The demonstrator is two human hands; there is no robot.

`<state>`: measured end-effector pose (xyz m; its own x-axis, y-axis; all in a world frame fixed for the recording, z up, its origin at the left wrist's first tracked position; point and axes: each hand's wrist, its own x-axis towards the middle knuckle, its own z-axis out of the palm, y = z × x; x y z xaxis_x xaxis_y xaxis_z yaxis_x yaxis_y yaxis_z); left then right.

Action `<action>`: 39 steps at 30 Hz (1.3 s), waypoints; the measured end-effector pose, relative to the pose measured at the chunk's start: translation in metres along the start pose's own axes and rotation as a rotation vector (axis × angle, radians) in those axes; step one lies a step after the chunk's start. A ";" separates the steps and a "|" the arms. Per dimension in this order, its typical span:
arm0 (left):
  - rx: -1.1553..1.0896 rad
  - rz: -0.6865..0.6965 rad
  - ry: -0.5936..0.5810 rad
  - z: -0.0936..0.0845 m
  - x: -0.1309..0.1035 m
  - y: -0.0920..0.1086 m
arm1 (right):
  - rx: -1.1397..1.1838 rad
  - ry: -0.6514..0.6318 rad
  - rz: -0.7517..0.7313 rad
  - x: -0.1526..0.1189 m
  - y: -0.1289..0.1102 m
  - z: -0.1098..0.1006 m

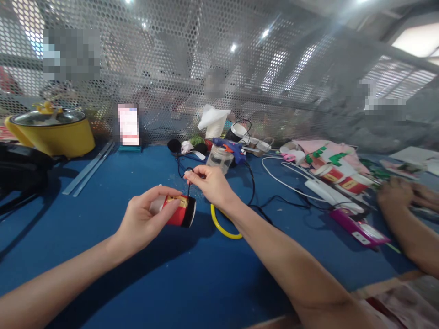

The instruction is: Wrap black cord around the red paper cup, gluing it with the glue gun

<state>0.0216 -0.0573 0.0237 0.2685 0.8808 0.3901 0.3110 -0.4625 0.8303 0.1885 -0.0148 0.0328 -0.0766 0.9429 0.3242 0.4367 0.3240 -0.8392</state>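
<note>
My left hand (146, 219) is wrapped round a small paper cup (174, 217), red and white with a gold label and a black band at its rim. The cup lies tilted on its side above the blue table. Just above it, my right hand (211, 183) pinches a thin black cord (189, 189) between thumb and fingertips; the cord runs down to the cup's black band. Behind my right hand, a blue glue gun (229, 148) rests on a clear jar (219, 157). A curved yellow piece (222, 230) lies partly hidden under my right forearm.
A yellow electric pot (51, 135) and flat metal strips (89, 168) are at the left. A lit phone (129, 125) stands by the perforated screen. On the right are a purple power bank or socket (358, 228), more red cups (353, 183), cables, and another person's hands (398, 194).
</note>
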 end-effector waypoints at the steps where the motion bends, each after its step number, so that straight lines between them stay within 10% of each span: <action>1: 0.007 0.009 0.008 0.000 0.000 0.000 | -0.003 -0.007 0.005 -0.001 -0.001 0.001; 18: 0.037 0.028 0.002 0.000 0.001 -0.004 | 0.026 0.080 -0.041 0.000 -0.006 -0.008; 39: 0.163 0.127 0.089 -0.003 -0.002 0.001 | -0.072 -0.195 0.100 -0.005 0.005 0.010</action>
<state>0.0189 -0.0589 0.0245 0.2360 0.8167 0.5266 0.4252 -0.5741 0.6998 0.1825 -0.0173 0.0227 -0.1981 0.9695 0.1444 0.5133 0.2281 -0.8273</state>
